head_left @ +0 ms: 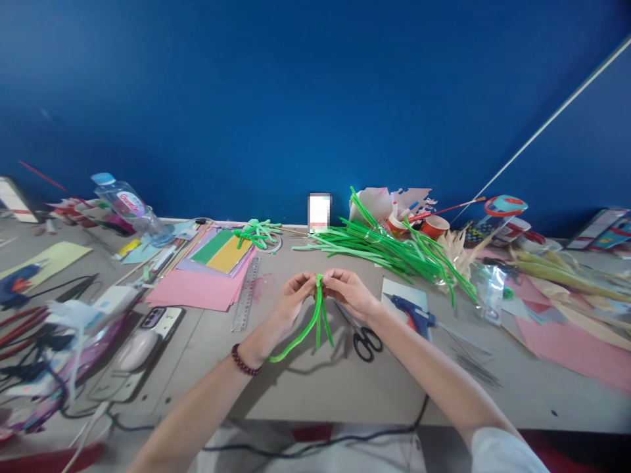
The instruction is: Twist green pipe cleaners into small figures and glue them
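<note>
Several green pipe cleaners (318,315) are joined at the top, and their ends hang down apart, one curving out to the left. My left hand (297,294) pinches the joined top from the left. From the right, my right hand (348,292) pinches the same spot, its fingertips nearly meeting those of the left. Black-handled scissors (367,343) lie on the grey table (305,391) just below my right hand, their blades partly behind it.
Behind my hands to the right lies a large pile of green pipe cleaners (379,249). A blue glue gun (414,312) is at the right. Pink paper (197,282), a clear ruler (245,295), a phone (165,322) and a tilted bottle (131,203) are on the left.
</note>
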`<state>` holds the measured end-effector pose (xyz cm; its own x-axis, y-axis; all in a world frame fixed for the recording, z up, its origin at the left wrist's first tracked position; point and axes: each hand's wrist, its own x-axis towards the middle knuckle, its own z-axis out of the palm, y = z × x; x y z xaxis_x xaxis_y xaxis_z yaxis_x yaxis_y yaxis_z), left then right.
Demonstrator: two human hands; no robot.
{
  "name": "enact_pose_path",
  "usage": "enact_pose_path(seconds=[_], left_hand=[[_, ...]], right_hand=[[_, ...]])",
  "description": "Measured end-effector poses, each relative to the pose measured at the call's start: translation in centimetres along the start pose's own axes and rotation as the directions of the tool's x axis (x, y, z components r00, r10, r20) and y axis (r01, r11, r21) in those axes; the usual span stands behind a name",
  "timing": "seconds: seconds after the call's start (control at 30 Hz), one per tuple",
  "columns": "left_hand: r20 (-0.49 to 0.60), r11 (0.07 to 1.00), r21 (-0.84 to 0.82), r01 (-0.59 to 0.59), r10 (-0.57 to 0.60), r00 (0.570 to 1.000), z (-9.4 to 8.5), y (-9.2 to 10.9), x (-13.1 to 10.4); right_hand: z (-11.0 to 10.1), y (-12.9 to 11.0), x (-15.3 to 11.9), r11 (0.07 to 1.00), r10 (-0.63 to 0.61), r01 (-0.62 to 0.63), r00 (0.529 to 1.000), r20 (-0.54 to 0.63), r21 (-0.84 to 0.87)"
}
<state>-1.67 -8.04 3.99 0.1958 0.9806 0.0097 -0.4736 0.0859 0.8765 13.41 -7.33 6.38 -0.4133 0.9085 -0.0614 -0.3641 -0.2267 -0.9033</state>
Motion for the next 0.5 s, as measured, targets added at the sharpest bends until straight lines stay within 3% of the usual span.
enact_pose_path(seconds=[0.17,0.33,0.43,0.5], left_hand=[[-0.029,0.994,0.097,-0.057,0.06,0.998,0.53,0.67,-0.2],[-0.058,0.965,0.223,-0.137,0.153,0.986,0.59,0.65,-0.24],[-0.069,0.944,0.292,-0.152,0.18,0.981,0.68,0.62,-0.26],[-0.061,0.945,0.289,-0.152,0.176,0.982,0.84,0.66,-0.26]], right_hand=[[0.12,-0.18,0.1,0.96,-0.143,0.113,0.984,-0.102,-0.257],[0.2,-0.41,-0.33,0.74,-0.421,0.278,0.901,-0.1,-0.612],[0.38,-0.23,-0.59,0.622,-0.522,0.342,0.851,-0.048,-0.704],[0.48,0.04,-0.63,0.603,-0.547,0.359,0.836,-0.043,-0.712]])
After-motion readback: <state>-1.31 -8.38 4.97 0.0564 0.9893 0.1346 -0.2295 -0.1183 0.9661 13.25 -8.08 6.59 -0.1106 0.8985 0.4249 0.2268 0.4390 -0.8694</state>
